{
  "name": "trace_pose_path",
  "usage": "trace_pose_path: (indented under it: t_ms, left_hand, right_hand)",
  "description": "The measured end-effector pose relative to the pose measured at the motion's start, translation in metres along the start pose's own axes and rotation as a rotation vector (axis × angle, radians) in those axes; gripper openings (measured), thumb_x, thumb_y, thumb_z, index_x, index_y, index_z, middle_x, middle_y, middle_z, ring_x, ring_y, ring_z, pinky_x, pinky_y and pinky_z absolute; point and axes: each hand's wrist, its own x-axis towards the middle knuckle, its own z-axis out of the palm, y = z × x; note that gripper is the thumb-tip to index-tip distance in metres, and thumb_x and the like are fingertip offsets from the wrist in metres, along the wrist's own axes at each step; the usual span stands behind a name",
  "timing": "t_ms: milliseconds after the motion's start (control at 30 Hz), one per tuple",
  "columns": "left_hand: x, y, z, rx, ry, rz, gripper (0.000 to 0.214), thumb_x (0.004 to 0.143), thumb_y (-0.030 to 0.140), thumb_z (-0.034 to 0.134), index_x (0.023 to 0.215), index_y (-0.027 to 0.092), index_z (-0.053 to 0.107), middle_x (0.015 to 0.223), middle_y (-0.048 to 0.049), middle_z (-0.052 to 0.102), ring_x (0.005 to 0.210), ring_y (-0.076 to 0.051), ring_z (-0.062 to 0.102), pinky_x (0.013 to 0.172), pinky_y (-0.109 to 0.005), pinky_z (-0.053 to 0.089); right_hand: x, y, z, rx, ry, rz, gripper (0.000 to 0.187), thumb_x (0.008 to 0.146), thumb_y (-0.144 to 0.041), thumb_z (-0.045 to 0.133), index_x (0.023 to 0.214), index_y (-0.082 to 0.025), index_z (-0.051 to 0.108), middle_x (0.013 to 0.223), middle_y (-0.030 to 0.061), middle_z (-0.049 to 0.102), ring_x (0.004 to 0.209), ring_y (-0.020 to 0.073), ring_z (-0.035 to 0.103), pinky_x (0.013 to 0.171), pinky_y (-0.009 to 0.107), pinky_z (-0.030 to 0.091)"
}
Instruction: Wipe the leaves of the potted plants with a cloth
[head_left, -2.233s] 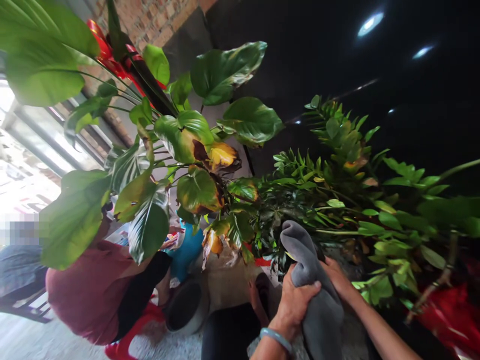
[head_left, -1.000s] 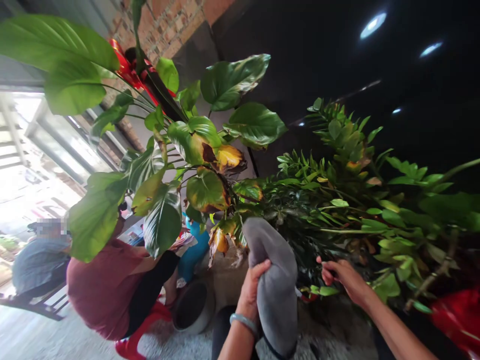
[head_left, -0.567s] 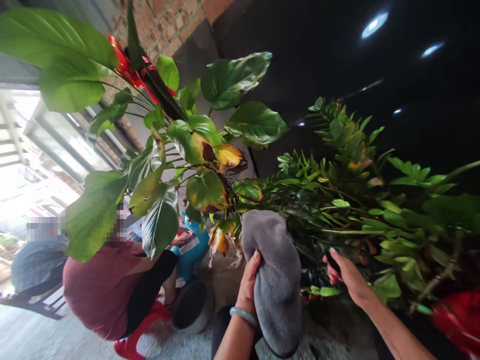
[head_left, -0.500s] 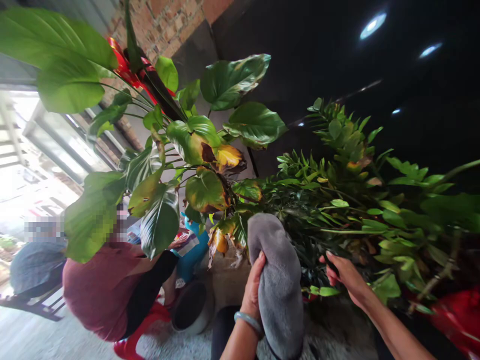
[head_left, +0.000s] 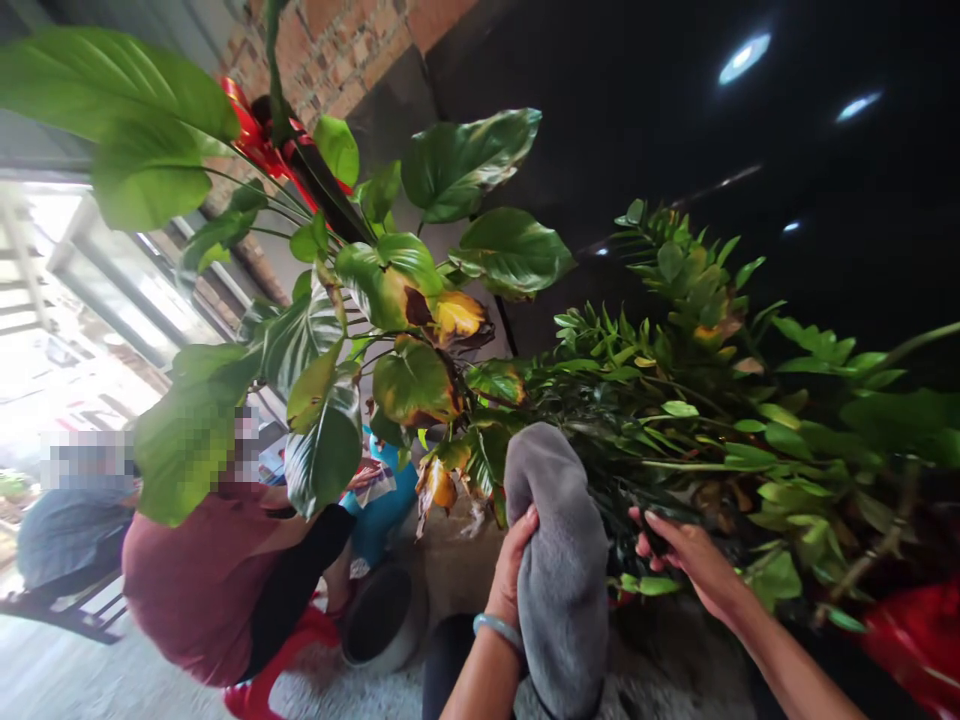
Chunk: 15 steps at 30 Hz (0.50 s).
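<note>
My left hand, with a pale bangle at the wrist, is closed on a grey plush piece. This piece is long, soft and rounded like a slipper; it stands upright with its top bent over. Its lower end runs down toward my lap. To the right of it, apart from it, is my right hand, fingers curled and thumb pressed toward them. Something dark shows at those fingertips, too small to name against the dark leaves behind.
A potted-type plant with large leaves, some yellowed, leans on the left. Dense green foliage fills the right. A person in a red shirt sits on a red stool beside a grey bucket. Another person sits farther left.
My left hand and the grey plush piece have shifted slightly right. My right hand has moved a little left, nearer to it. Leaves on the left have swayed slightly right.
</note>
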Motion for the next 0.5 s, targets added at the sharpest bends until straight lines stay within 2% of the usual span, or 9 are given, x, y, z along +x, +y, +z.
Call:
trace_pose_path:
  t_ms: [67,133,233,333,400,500]
  left_hand:
    - [-0.006,-0.015,-0.004,0.012,-0.061,-0.122,0.041,0.058,0.038,0.082,0.088,0.012,0.074,0.075,-0.0078,0.075,0.093,-0.029,0.070,0.096,-0.039,0.047]
    - [-0.017,-0.027,-0.006,0.047,-0.197,-0.197,0.048,0.056,0.033,0.083,0.097,0.011,0.072,0.079,-0.0096,0.076,0.094,-0.031,0.070,0.096,-0.042,0.047]
    - [-0.025,-0.021,-0.002,0.097,-0.311,-0.159,0.056,0.048,0.028,0.086,0.099,0.011,0.072,0.084,-0.0100,0.076,0.095,-0.033,0.069,0.096,-0.044,0.046]
    - [-0.012,0.002,0.007,0.139,-0.292,-0.062,0.044,0.043,0.033,0.088,0.079,0.012,0.074,0.077,-0.0078,0.075,0.093,-0.033,0.068,0.098,-0.043,0.045]
    - [0.001,0.008,0.012,0.123,-0.225,-0.030,0.042,0.042,0.038,0.087,0.072,0.013,0.073,0.073,-0.0075,0.074,0.093,-0.033,0.068,0.098,-0.042,0.045]
    - [0.009,-0.007,0.015,0.082,-0.179,-0.106,0.049,0.049,0.042,0.084,0.087,0.011,0.073,0.078,-0.0105,0.074,0.096,-0.033,0.067,0.097,-0.043,0.045]
  right_hand:
    - [-0.002,-0.002,-0.001,-0.016,-0.011,-0.008,0.049,0.045,-0.064,0.066,0.061,-0.018,0.066,0.050,0.0023,0.059,0.050,0.0155,0.050,0.051,0.029,0.039]
    - [-0.002,-0.002,-0.002,-0.026,-0.026,-0.026,0.047,0.047,-0.063,0.065,0.061,-0.019,0.067,0.051,0.0020,0.059,0.050,0.0158,0.050,0.051,0.029,0.040]
    - [0.001,0.002,-0.004,-0.021,-0.028,-0.033,0.038,0.047,-0.059,0.067,0.054,-0.021,0.065,0.053,0.0038,0.061,0.056,0.0198,0.055,0.052,0.031,0.043]
    - [0.004,0.007,-0.003,0.003,0.007,-0.029,0.034,0.047,-0.056,0.070,0.052,-0.023,0.065,0.054,0.0052,0.063,0.060,0.0223,0.057,0.052,0.032,0.046]
    - [0.005,0.008,-0.003,0.026,0.014,-0.041,0.034,0.048,-0.056,0.071,0.056,-0.023,0.067,0.053,0.0042,0.063,0.058,0.0216,0.057,0.050,0.031,0.045]
    - [0.004,0.007,-0.004,0.024,-0.020,-0.059,0.036,0.048,-0.057,0.072,0.057,-0.022,0.069,0.053,0.0041,0.063,0.057,0.0210,0.058,0.050,0.030,0.045]
